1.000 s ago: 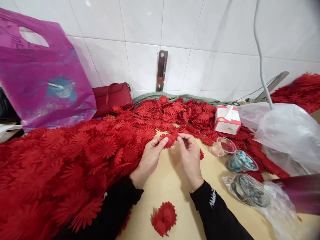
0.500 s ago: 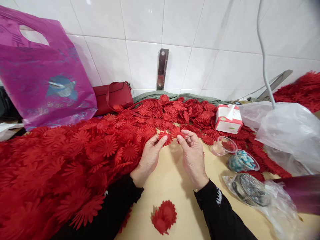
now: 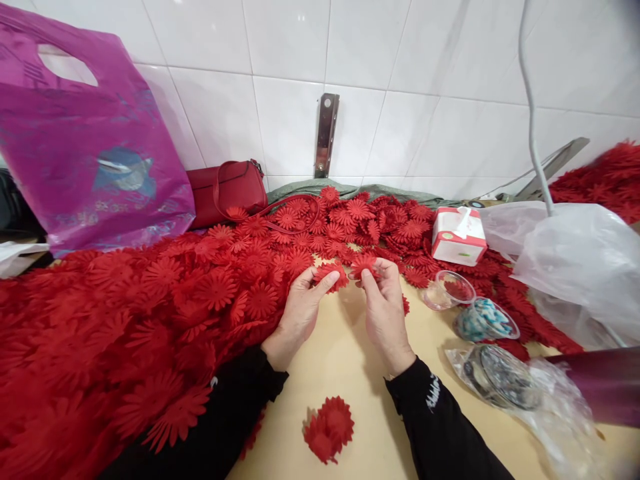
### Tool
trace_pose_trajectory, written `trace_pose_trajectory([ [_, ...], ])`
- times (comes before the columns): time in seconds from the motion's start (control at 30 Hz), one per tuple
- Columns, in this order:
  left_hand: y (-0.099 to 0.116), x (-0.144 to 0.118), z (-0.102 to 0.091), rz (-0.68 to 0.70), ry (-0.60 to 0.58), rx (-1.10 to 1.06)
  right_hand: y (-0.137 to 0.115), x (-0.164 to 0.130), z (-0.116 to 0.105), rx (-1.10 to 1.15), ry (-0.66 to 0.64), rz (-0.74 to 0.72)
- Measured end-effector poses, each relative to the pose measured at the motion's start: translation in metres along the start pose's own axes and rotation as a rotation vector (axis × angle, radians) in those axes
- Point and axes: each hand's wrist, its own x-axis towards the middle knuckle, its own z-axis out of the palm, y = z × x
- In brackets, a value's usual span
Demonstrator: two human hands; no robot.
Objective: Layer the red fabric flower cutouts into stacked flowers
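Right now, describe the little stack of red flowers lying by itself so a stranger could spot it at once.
Start at the tan table, heaped on its left with loose red flowers. Come toward the near edge, between the two black sleeves. There lies the small stack of red flowers, alone on bare wood, apart from the heap and held by neither of the hands.

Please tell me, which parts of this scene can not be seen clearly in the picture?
- Left hand palm: turned away; its grip on the red flower is partly hidden.
- Glass jar: contents blurred by the plastic wrap.
- Purple bottle: cut off by the right edge.
- Right hand: fingers cover part of its flower.
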Motion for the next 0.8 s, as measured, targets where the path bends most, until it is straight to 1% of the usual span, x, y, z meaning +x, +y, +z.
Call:
trace_pose_trajectory([
  [0.13,-0.004,0.004,-0.004,0.059,0.003,0.05,-0.01,-0.006,0.007,-0.015,-0.179,0.04],
  [0.17,-0.005,0.005,-0.005,0.064,0.008,0.059,-0.011,-0.006,0.008,-0.02,-0.214,0.049],
  [0.2,-0.006,0.005,-0.006,0.065,0.012,0.068,-0.011,-0.006,0.009,-0.03,-0.22,0.048],
  [0.23,-0.006,0.005,-0.007,0.064,0.016,0.074,-0.01,-0.006,0.009,-0.043,-0.2,0.043],
  [0.3,-0.007,0.004,-0.007,0.044,0.016,0.063,-0.007,-0.003,0.007,-0.044,-0.101,0.029],
  [0.37,-0.006,0.002,-0.006,0.016,0.006,0.027,-0.004,0.0,0.003,0.01,-0.004,0.029],
  [0.43,-0.006,0.001,-0.005,-0.007,-0.004,-0.005,-0.004,0.001,0.002,0.041,0.035,0.02],
  [0.5,-0.006,0.001,-0.005,-0.002,-0.003,0.005,-0.009,-0.002,0.003,-0.014,0.015,-0.027],
  [0.63,-0.008,0.004,-0.008,0.083,0.008,0.104,-0.014,-0.01,0.009,-0.165,-0.151,-0.185],
  [0.67,-0.008,0.005,-0.009,0.096,0.007,0.128,-0.013,-0.011,0.009,-0.186,-0.162,-0.218],
  [0.7,-0.009,0.006,-0.01,0.099,0.006,0.153,-0.011,-0.01,0.008,-0.202,-0.14,-0.24],
  [0.73,-0.009,0.006,-0.011,0.099,0.006,0.182,-0.009,-0.009,0.007,-0.214,-0.088,-0.249],
  [0.8,-0.008,0.006,-0.011,0.108,-0.001,0.253,-0.008,-0.006,0.005,-0.213,0.086,-0.24],
])
